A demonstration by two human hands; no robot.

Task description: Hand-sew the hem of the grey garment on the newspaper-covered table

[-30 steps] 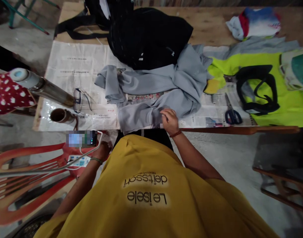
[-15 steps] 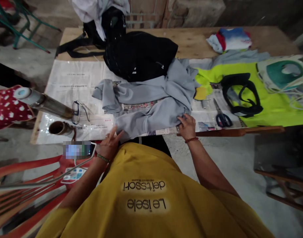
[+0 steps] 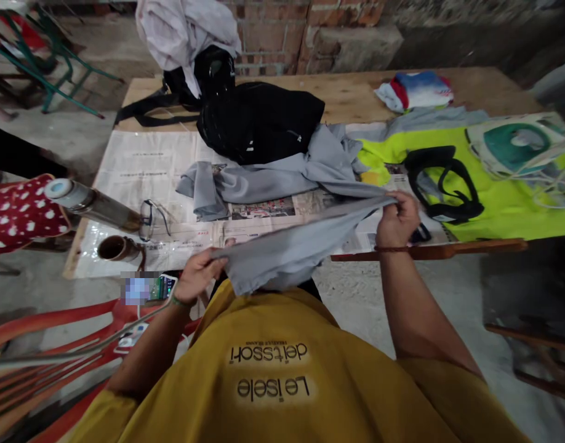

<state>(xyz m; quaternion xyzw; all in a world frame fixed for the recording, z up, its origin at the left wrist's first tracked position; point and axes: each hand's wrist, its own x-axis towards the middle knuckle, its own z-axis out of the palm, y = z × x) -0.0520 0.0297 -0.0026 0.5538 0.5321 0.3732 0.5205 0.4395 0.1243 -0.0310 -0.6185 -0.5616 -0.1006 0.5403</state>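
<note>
A grey cloth garment (image 3: 273,184) lies across the newspaper-covered table, and one long part of it (image 3: 292,246) is stretched between my hands over the front edge. My left hand (image 3: 199,275) pinches the end of this part at the left. Closed around its other side, my right hand (image 3: 399,220) holds the cloth raised above the table at the right. The stretched part hangs down in front of my yellow shirt. Another long part of the garment stays flat on the newspaper, its end folded over. Scissors (image 3: 421,234) lie partly hidden behind my right hand.
A black bag (image 3: 264,120) sits behind the garment. To the left are a bottle (image 3: 95,203), glasses (image 3: 148,220) and a brown mug (image 3: 119,248). An iron (image 3: 517,144) and a black strap (image 3: 444,184) rest on yellow-green cloth (image 3: 532,209). A red chair (image 3: 47,326) stands left.
Both hands have lifted the near part of the grey garment off the newspaper. My right hand moved right and up; my left shifted slightly left and down. The cloth is now stretched between them.
</note>
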